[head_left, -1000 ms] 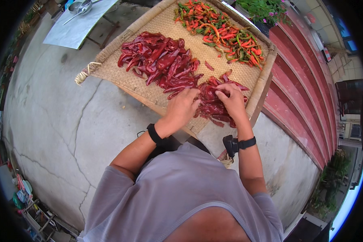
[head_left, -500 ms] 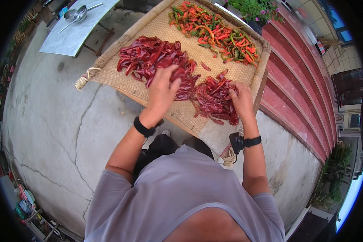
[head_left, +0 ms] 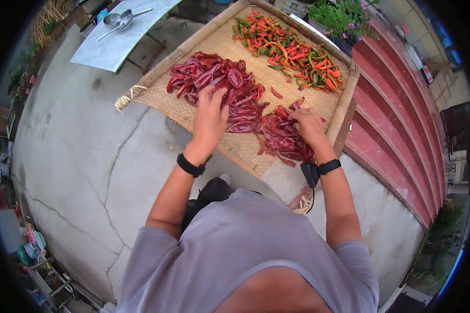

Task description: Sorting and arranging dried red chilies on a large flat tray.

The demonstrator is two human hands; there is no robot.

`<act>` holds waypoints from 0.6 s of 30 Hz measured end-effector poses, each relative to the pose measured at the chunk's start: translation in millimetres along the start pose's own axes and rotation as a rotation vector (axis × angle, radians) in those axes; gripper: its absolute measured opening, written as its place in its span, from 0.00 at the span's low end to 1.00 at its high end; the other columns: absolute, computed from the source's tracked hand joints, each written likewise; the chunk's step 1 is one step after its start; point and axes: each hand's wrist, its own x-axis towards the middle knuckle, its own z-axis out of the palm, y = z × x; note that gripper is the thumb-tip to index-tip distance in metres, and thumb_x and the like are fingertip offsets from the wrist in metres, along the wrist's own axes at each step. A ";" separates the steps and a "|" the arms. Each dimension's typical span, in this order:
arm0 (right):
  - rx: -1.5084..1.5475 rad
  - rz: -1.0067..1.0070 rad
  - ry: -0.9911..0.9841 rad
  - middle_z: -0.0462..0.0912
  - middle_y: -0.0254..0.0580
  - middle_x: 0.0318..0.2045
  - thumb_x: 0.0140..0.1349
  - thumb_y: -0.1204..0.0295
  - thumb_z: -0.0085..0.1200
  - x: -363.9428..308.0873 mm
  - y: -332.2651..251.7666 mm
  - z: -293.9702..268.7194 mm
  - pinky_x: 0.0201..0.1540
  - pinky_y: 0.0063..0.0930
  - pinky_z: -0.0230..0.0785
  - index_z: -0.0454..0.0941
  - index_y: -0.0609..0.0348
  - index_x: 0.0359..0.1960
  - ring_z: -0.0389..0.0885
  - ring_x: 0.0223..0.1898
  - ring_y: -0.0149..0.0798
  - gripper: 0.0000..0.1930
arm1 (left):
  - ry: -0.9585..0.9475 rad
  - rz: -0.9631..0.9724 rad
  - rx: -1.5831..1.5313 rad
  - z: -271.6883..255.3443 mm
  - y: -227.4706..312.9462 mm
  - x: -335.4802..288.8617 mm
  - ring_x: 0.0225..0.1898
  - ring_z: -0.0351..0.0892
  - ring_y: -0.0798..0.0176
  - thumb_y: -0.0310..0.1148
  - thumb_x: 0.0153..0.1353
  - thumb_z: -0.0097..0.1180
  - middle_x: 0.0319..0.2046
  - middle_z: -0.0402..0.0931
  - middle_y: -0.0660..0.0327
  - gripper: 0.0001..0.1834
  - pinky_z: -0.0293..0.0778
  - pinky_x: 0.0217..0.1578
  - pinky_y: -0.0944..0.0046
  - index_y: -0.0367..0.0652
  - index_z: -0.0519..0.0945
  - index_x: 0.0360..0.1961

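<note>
A large pile of dark red dried chili peppers [head_left: 235,78] lies on a woven tray [head_left: 193,117], and a smaller, more shrivelled heap of dried chili peppers [head_left: 282,138] sits to its right. My left hand [head_left: 210,119] is over the near edge of the large pile, fingers apart, fingertips among the peppers. At the right side of the smaller heap, my right hand [head_left: 310,128] has its fingers and thumb closed at the dried chili peppers; its fingertips are partly hidden. Thin red, orange and green chilies [head_left: 292,49] are spread across the tray's far part.
Red steps [head_left: 386,120] rise to the right of the tray. A pale table [head_left: 109,47] with metal pans [head_left: 121,20] stands at the far left. Potted green plants [head_left: 334,18] are behind the tray. Cracked concrete floor [head_left: 83,151] extends left.
The whole view has shifted, so the tray sits farther right. My left fingers stay over the large pile; my right fingers have moved in closer on the smaller heap.
</note>
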 end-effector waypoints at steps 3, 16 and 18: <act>0.092 0.064 0.071 0.84 0.42 0.38 0.56 0.74 0.58 3.4 5.4 1.6 0.48 0.44 0.71 0.84 0.51 0.39 0.78 0.44 0.52 0.09 | -0.044 0.017 -0.057 16.2 11.7 -25.6 0.48 0.77 0.44 0.20 0.57 0.59 0.56 0.68 0.47 0.22 0.76 0.47 0.53 0.41 0.76 0.54; 0.165 0.226 -0.150 0.84 0.50 0.45 0.59 0.68 0.61 52.1 -11.9 13.8 0.50 0.42 0.73 0.78 0.59 0.53 0.81 0.48 0.52 0.20 | -0.458 0.194 -0.102 55.6 48.8 -92.8 0.54 0.74 0.43 0.23 0.57 0.57 0.50 0.74 0.48 0.14 0.73 0.54 0.52 0.38 0.80 0.47; -0.182 0.195 -0.267 0.85 0.49 0.43 0.55 0.68 0.63 51.4 -9.9 29.6 0.53 0.45 0.70 0.79 0.55 0.49 0.80 0.49 0.51 0.18 | -0.475 0.252 -0.026 56.4 48.2 -97.6 0.54 0.74 0.43 0.23 0.57 0.57 0.50 0.74 0.48 0.15 0.72 0.54 0.52 0.38 0.81 0.47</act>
